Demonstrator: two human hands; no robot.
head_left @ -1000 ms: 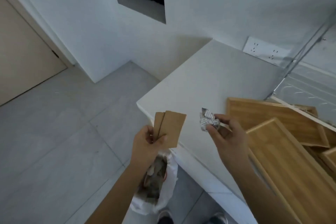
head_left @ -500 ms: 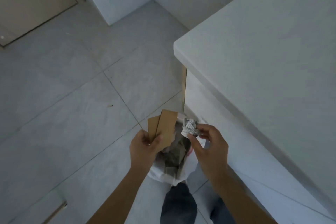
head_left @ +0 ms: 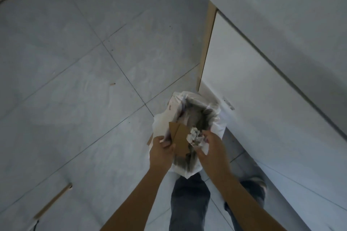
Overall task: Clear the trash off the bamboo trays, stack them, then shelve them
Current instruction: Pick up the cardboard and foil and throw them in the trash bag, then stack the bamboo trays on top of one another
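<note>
My left hand (head_left: 161, 151) grips brown cardboard pieces (head_left: 179, 139) by their lower edge, right over the mouth of a white-lined trash bin (head_left: 216, 127) on the floor. My right hand (head_left: 210, 147) pinches a crumpled ball of printed paper (head_left: 194, 135) above the same opening, touching the cardboard's right edge. Grey and brown trash fills the bin. No bamboo tray is in view.
A white counter (head_left: 281, 5) with a white cabinet front (head_left: 253, 90) rises on the right, close to the bin. Grey floor tiles (head_left: 75, 80) spread to the left. A thin wooden strip (head_left: 53, 200) lies on the floor at lower left. My legs and shoes show below the bin.
My view has tilted down from the counter and trays to the floor. Both hands have lowered with the cardboard and the paper ball, from above the counter edge to the bin's mouth.
</note>
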